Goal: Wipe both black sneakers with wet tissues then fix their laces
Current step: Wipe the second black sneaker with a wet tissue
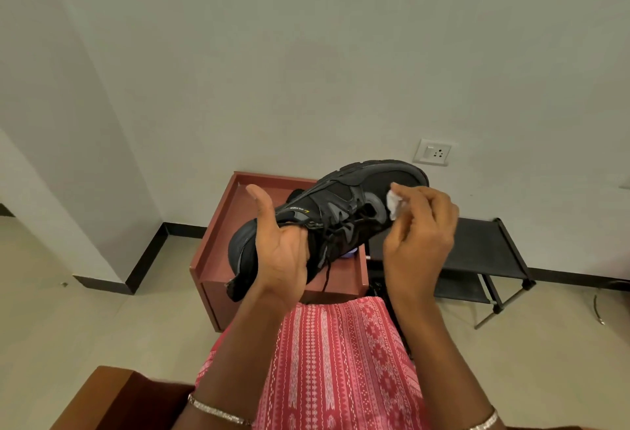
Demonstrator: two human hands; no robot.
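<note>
**A low red-brown surface with a raised rim**

The red-brown surface (218,242) stands on the pale tiled floor (68,327) against the wall. Beside it a black fabric shoe rack (484,245) also stands on the floor. A small purple object (351,253), mostly hidden, lies on the surface.

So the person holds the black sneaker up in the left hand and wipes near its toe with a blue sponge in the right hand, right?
Not quite. The head view shows the right hand pinching a white tissue, not a blue sponge. The left hand does hold the black sneaker up.
</note>
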